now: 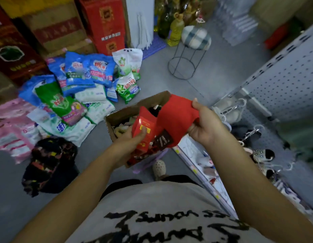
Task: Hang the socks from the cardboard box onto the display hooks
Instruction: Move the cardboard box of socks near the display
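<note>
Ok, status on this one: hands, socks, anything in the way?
Left hand grips the red socks at the card label, right hand grips the fabric end. Socks above the cardboard box, not hung. Path to pegboard looks open.
</note>
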